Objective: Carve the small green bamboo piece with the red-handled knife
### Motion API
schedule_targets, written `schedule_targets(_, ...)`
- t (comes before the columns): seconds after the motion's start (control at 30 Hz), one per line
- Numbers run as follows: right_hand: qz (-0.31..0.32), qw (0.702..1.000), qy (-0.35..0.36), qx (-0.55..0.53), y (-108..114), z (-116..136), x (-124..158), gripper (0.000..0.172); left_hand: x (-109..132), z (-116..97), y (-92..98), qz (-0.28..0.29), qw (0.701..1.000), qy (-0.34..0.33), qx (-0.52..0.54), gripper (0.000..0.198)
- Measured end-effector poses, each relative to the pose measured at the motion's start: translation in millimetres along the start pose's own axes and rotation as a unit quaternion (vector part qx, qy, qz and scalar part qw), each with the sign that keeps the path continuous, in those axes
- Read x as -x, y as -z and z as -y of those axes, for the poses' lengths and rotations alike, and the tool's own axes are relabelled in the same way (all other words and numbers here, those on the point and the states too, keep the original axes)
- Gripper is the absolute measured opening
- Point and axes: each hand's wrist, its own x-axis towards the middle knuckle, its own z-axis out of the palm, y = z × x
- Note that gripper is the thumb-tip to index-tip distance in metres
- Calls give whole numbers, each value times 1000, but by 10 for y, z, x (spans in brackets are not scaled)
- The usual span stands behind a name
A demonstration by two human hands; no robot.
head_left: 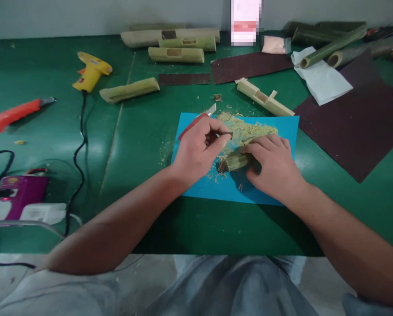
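My left hand (199, 142) pinches a small folded dark brown piece of sandpaper (228, 134) between thumb and forefinger. Below and right of it, a short bamboo tube (235, 163) with a rough, frayed end lies on a blue sheet (203, 191). Over the tube's right part curls my right hand (272, 160), gripping it and hiding that end. Pale green bamboo shavings (254, 129) are heaped behind both hands. A red-handled utility knife (211, 110) lies by the left knuckles, its blade pointing away and its handle partly covered.
Cut bamboo pieces (176, 55) lie at the back, and a notched one (264, 98) behind the sheet. Brown sandpaper (357, 136) and white paper (326, 83) are right. Left are a yellow glue gun (92, 72), an orange-red knife (16, 115) and a corded purple power block (28, 193).
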Motion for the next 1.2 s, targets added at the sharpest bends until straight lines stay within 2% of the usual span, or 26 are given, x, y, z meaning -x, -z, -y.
schedule_targets(0.17, 17, 997, 42, -65, -42, -60, -27, 41, -5, -111, 127, 64, 993, 60, 82, 5)
schedule_targets(0.33, 33, 988, 68, -138, -64, -133, -74, 29, 128, -222, 177, 66, 992, 94, 52, 8)
schedule_targets(0.5, 31, 984, 68, -163, -78, -155, -109, 26, 206, -222, 156, 107, 986, 118, 51, 11)
schedule_targets(0.63, 42, 985, 50, -157, -74, -131, -117, 26, 178, -185, 180, 141, 981, 126, 45, 6)
schedule_targets(0.83, 43, 987, 45, -146, -63, -117, -118, 25, 157, -150, 226, 161, 977, 135, 40, 7)
schedule_targets(1.1, 59, 989, 43, -132, -60, -114, -135, 26, 114, -87, 259, 210, 972, 99, 27, 9)
schedule_targets(1.2, 65, 990, 38, -123, -48, -100, -136, 25, 119, -78, 254, 211, 972, 96, 28, 9)
